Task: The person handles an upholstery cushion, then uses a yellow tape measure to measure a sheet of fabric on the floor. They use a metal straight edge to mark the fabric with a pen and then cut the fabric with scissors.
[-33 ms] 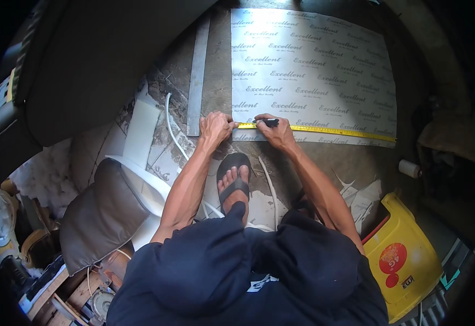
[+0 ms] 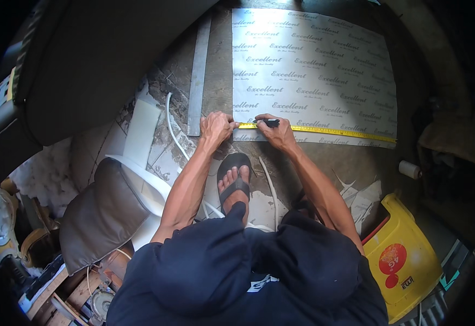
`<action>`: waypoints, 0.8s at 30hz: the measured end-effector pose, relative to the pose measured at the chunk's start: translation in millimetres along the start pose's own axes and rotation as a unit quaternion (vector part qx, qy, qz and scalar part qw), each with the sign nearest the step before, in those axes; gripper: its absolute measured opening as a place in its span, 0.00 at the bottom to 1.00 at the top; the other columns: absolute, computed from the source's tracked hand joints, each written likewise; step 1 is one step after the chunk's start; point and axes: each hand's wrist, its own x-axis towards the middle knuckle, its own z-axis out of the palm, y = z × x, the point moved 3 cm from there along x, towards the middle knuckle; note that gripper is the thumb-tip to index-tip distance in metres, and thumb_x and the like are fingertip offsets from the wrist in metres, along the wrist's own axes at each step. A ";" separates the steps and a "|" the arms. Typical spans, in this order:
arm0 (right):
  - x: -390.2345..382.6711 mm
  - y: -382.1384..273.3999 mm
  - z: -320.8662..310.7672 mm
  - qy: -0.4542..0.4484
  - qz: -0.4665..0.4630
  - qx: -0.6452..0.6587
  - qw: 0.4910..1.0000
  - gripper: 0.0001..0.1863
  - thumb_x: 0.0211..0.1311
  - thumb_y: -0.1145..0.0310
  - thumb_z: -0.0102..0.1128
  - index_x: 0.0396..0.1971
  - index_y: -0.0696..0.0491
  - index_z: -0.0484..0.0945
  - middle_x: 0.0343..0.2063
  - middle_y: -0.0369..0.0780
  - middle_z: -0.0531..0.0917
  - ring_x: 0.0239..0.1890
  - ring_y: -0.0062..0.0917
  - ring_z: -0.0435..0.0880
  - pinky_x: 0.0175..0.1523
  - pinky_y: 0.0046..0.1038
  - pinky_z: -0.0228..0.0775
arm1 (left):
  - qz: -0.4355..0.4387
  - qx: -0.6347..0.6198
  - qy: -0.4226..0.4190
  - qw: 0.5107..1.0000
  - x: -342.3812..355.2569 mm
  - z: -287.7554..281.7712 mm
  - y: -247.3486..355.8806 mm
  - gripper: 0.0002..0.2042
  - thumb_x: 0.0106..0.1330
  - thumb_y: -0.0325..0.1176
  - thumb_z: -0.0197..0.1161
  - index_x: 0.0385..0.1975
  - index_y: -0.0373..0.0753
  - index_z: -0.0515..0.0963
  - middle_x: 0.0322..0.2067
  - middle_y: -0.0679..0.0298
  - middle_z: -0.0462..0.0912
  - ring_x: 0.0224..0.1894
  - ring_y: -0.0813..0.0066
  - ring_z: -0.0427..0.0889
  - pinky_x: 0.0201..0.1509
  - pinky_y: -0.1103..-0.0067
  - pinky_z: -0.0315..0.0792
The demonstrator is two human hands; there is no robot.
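A pale grey sheet (image 2: 313, 70) covered in repeated printed lettering lies flat on the floor in front of me. Across its near edge stretches a yellow tape measure (image 2: 335, 131), running from my left hand towards the sheet's right side. My left hand (image 2: 217, 128) is closed, pinching the tape's left end at the sheet's left edge. In my right hand (image 2: 279, 133) is a black marker (image 2: 270, 123), its tip pointing left just beside the tape. That hand rests on the tape and the sheet. A long flat metal ruler (image 2: 198, 81) lies left of the sheet, its near end by my left hand.
White piping strips (image 2: 173, 130) curl over the floor around my sandalled foot (image 2: 233, 182). A brown padded cushion (image 2: 104, 217) lies to the left, a yellow plastic container (image 2: 403, 261) to the right. Beyond that sits a white thread spool (image 2: 410, 169). Dark upholstery (image 2: 85, 70) fills the upper left.
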 end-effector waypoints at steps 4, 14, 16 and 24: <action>0.6 -1.8 3.8 0.007 -0.006 -0.008 1.000 0.17 0.62 0.58 0.57 0.42 0.53 0.85 0.30 0.48 0.86 0.33 0.37 0.88 0.43 0.33 0.78 | 0.001 -0.005 0.002 1.000 -1.6 2.1 -1.2 0.13 0.60 0.49 0.67 0.37 0.49 0.88 0.33 0.55 0.87 0.41 0.55 0.84 0.47 0.58 0.69; 1.0 -2.5 4.8 0.013 -0.009 -0.029 0.999 0.15 0.61 0.59 0.57 0.40 0.53 0.85 0.29 0.48 0.86 0.32 0.39 0.88 0.42 0.34 0.79 | 0.006 -0.014 0.015 1.000 -3.0 2.7 -2.5 0.13 0.59 0.48 0.67 0.36 0.49 0.88 0.32 0.55 0.87 0.42 0.55 0.84 0.47 0.58 0.69; 1.3 -4.3 4.9 0.014 -0.020 -0.036 0.999 0.15 0.61 0.60 0.57 0.40 0.53 0.85 0.29 0.48 0.86 0.32 0.39 0.88 0.41 0.34 0.79 | 0.007 -0.012 0.014 1.000 -2.4 2.6 -2.4 0.13 0.59 0.48 0.67 0.36 0.49 0.88 0.32 0.55 0.87 0.42 0.55 0.84 0.47 0.58 0.69; 1.9 -3.1 5.2 0.022 -0.043 -0.039 0.998 0.15 0.61 0.60 0.57 0.39 0.53 0.85 0.28 0.48 0.86 0.31 0.39 0.87 0.40 0.34 0.78 | 0.004 -0.006 0.006 1.000 -2.2 1.6 0.4 0.13 0.59 0.48 0.66 0.37 0.49 0.88 0.33 0.56 0.87 0.43 0.56 0.84 0.48 0.58 0.69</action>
